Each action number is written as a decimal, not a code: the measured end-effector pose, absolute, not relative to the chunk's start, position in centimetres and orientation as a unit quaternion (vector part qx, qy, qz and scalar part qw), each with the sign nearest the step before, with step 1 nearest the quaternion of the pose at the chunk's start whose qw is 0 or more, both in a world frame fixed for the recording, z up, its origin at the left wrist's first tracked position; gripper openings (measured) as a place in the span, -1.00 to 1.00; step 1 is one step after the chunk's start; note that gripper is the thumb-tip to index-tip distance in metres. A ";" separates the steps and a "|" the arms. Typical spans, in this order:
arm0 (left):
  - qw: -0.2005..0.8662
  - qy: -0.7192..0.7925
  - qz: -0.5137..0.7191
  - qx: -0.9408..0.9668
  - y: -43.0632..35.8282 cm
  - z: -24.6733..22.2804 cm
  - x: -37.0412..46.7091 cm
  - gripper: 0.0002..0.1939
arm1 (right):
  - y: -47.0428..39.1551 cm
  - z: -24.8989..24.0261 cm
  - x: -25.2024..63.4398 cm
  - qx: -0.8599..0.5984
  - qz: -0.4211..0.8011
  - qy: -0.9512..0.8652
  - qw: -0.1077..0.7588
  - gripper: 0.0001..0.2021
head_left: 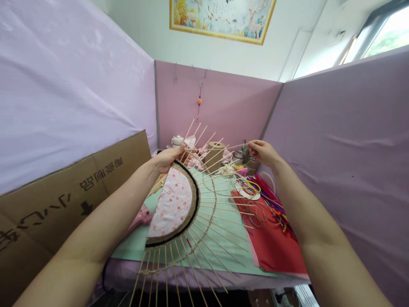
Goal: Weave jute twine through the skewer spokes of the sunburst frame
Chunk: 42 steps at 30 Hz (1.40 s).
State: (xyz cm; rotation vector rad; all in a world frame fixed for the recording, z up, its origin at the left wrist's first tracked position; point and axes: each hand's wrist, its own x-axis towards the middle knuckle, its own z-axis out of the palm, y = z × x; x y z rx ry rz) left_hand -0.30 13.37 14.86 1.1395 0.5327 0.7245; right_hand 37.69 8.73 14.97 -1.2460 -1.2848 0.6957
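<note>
My left hand (pixel 169 158) is closed on the upper corner of a half-round fan frame (pixel 174 204), its fingers partly hidden behind the sticks. Pink dotted fabric covers the frame's middle, edged by tan and black cord bands. Thin wooden sticks (pixel 225 209) radiate outward from this edge. A thin twine ring (pixel 215 202) runs across them farther out, with a short red piece near the lower part. Up at the right, my right hand (pixel 261 152) pinches the end of a thin pale cord (pixel 235 146), stretched from the sticks near my left hand.
A twine spool (pixel 214 155) and jars stand at the back of the green tabletop (pixel 223 247). Colourful pipe cleaners (pixel 271 200) and loose cord lie on red sheets (pixel 277 251) at right. A pink glue gun (pixel 140 216) and cardboard (pixel 73 200) are at left. Partitions enclose the table.
</note>
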 end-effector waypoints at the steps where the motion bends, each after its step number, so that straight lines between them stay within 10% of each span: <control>1: 0.752 0.238 0.329 0.520 13.4 14.9 -0.4 -0.54 | 9.1 15.0 37.7 -0.537 0.301 -0.548 0.566 -0.63; 6: 0.783 0.216 0.310 0.494 13.4 15.1 -0.6 -0.29 | 10.4 12.4 36.9 -0.578 0.333 -0.554 0.498 -0.64; 17: 0.769 0.254 0.331 0.484 12.5 15.5 -0.5 -0.38 | 8.1 8.4 36.6 -0.584 0.361 -0.578 0.442 -0.58; 30: 0.756 0.262 0.335 0.497 11.6 15.9 0.9 -0.41 | 4.4 16.2 22.3 -0.476 -0.176 -0.753 0.419 -0.82; 42: 0.720 0.276 0.374 0.515 10.7 16.3 0.6 -0.48 | 5.4 14.8 16.6 -0.505 -0.226 -0.740 0.383 -0.82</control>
